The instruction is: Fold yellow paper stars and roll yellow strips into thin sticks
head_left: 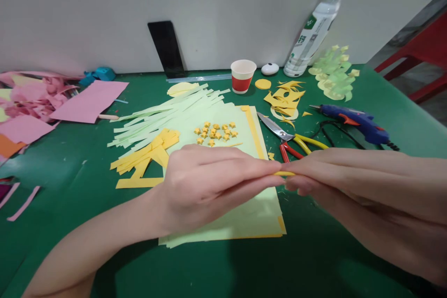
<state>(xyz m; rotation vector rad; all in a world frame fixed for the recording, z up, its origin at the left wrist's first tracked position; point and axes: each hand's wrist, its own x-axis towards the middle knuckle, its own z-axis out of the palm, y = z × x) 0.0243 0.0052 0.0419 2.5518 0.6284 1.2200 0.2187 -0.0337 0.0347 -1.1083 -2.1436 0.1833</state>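
Between the fingertips of both my hands is a small yellow paper strip (284,173), seen nearly edge-on and largely covered by fingers. My left hand (213,179) pinches it from the left, and my right hand (335,174) pinches it from the right. Below them lies a stack of pale green paper sheets (226,219) with yellow edges showing. Several small folded yellow paper stars (215,133) rest on that stack, just beyond my left hand. Loose yellow paper strips (148,156) and pale green strips (174,111) spread out to the left.
Scissors (279,130) with red and yellow handles and a blue glue gun (356,123) lie at right. Behind stand a paper cup (241,79), a leaning bottle (310,37), a phone (166,49) and a pale green paper craft (335,74). Pink paper (91,102) lies left.
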